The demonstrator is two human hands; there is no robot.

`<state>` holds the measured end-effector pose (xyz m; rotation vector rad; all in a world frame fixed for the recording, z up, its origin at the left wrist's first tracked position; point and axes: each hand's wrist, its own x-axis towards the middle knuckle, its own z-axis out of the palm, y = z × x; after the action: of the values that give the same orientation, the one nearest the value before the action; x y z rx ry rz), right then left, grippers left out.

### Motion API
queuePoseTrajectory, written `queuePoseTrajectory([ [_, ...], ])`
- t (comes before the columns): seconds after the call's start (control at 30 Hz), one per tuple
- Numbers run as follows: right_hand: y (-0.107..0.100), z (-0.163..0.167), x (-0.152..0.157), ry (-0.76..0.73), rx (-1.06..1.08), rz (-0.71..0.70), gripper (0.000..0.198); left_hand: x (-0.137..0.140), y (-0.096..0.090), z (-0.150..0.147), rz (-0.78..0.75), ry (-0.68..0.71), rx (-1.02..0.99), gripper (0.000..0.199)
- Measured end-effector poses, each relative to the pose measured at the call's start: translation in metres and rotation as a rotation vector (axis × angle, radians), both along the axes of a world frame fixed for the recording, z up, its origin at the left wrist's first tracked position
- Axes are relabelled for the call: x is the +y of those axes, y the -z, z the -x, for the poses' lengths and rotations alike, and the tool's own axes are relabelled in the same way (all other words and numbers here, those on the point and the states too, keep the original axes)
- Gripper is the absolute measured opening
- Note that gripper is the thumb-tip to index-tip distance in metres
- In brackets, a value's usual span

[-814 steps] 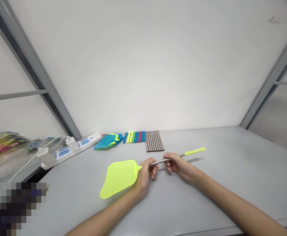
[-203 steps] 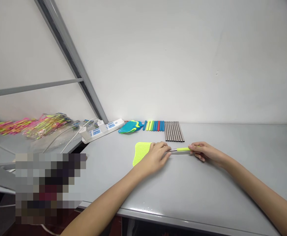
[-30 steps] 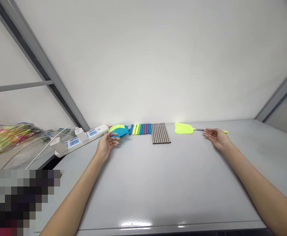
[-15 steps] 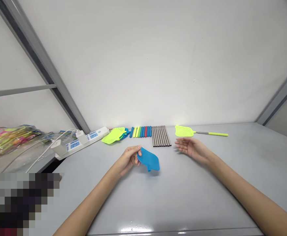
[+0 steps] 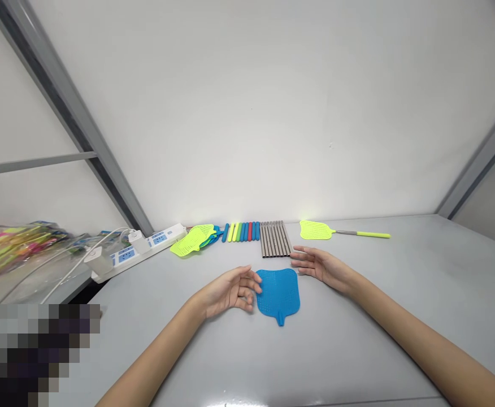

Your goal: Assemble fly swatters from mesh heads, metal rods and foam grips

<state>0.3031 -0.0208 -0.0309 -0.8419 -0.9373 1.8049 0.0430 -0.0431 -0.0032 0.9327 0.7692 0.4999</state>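
A blue fly swatter head (image 5: 278, 294) lies flat on the grey table, its short socket toward me. Beside its left edge my left hand (image 5: 234, 291) is open, fingers slightly curled; the fingertips overlap or touch that edge. My right hand (image 5: 318, 267) is open too, holding nothing, between the blue head's upper right corner and the metal rods (image 5: 275, 240). To the left of those rods lies a row of coloured handles (image 5: 242, 232). Beyond my right hand rests a whole yellow fly swatter (image 5: 316, 230) with a metal shaft and yellow grip.
A pile of yellow and blue swatter heads (image 5: 192, 241) lies at the back left. Next to it runs a white power strip (image 5: 146, 251) with plugs and cables. Bagged colourful items (image 5: 22, 243) sit on a surface further left. A white wall (image 5: 251, 113) stands behind the table.
The blue swatter head has gone from my left hand's grip to lying flat on the table. My left fingers have opened. My right hand has moved slightly left and toward me.
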Motion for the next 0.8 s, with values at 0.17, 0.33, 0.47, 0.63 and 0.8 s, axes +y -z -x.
queuePoseTrajectory([
  [0.17, 0.000, 0.001, 0.000, 0.036, -0.012, 0.008, 0.030, -0.001, 0.001, -0.003, 0.030, 0.006, 0.013, 0.037],
  [0.33, 0.000, 0.001, -0.001, 0.093, -0.044, 0.013, 0.027, 0.000, 0.005, -0.003, 0.064, -0.032, 0.007, 0.037],
  [0.47, 0.001, 0.000, 0.000, 0.244, -0.092, 0.006, 0.025, 0.000, 0.006, -0.007, -0.065, -0.096, -0.004, 0.036],
  [0.63, 0.000, 0.000, 0.003, 0.333, -0.073, 0.034, 0.021, 0.000, 0.005, -0.012, -0.568, -0.157, 0.240, 0.033],
  [0.8, -0.002, 0.001, 0.003, 0.391, -0.067, 0.026, 0.019, -0.011, 0.010, -0.016, -1.082, 0.010, 0.646, 0.038],
])
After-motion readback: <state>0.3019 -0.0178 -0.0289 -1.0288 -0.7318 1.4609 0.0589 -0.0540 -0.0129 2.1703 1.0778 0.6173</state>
